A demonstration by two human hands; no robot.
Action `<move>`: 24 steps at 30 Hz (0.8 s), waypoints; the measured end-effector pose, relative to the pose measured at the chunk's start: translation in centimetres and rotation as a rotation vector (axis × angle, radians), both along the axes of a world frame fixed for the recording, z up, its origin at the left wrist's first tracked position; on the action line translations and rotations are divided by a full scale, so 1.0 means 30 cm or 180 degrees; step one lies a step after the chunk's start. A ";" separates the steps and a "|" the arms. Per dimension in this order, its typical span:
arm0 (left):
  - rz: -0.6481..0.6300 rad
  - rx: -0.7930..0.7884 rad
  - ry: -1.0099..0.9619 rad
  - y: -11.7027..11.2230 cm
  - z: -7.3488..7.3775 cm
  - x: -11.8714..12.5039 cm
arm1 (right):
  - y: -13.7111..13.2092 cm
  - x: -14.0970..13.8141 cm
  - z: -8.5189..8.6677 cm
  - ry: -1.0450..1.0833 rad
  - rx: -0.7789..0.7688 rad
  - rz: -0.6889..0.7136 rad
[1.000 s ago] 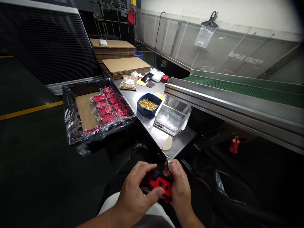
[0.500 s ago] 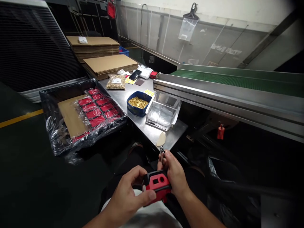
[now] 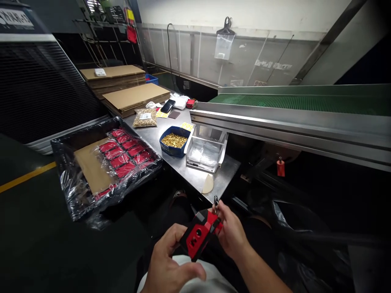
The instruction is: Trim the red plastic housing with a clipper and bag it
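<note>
A red-and-black boxy handheld device with a round black spot is tilted between my hands, above my lap. My right hand is closed on its far right end. A small shiny metal clip sticks up at those fingertips; how it joins the device is hidden. My left hand is spread around the near left side, with its forefinger at the device's edge and its thumb stretched out apart from it. Beyond the hands, a cream semicircular piece lies at the near end of the metal table.
A blue bin of gold-coloured small parts stands beside a clear-lidded box of plastic bags. To the left is a plastic-lined crate with red wrapped items. Cardboard sheets lie behind; a green conveyor runs right.
The device has turned and tilted, its near end swinging down to the left. My left thumb has come off it. The camera view has shifted slightly.
</note>
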State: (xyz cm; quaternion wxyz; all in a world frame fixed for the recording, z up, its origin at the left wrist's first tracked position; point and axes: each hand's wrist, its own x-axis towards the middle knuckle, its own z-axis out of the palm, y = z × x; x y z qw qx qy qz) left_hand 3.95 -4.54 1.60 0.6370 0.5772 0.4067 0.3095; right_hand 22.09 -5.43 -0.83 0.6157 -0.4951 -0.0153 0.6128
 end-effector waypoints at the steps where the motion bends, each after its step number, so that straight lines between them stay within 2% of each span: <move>1: 0.0044 -0.0050 -0.0039 -0.002 -0.007 0.001 | -0.007 -0.018 -0.007 0.0142 -0.0027 -0.0237; 4: 0.0121 -0.0050 -0.0195 -0.008 -0.029 -0.001 | -0.008 -0.061 -0.006 0.0383 -0.0026 -0.0755; 7: 0.0030 0.0142 -0.0215 -0.010 -0.040 -0.003 | 0.009 -0.063 0.005 0.0239 0.0066 -0.0841; 9: 0.0022 0.0136 -0.0167 -0.010 -0.035 0.001 | 0.015 -0.048 0.006 -0.0116 0.0191 -0.0734; 13: 0.0237 -0.0051 0.0050 -0.013 -0.010 0.019 | 0.000 -0.017 0.005 -0.1344 0.0498 -0.0364; 16: 0.0285 -0.0089 0.0293 -0.020 0.001 0.031 | -0.018 -0.010 0.020 -0.1940 0.0538 -0.0221; 19: 0.0259 0.0016 0.0440 -0.030 0.004 0.040 | -0.028 -0.019 0.041 -0.2221 0.0585 -0.0196; 24: 0.0073 0.0264 0.0459 -0.029 0.001 0.047 | -0.032 -0.025 0.057 -0.2232 0.0770 -0.0162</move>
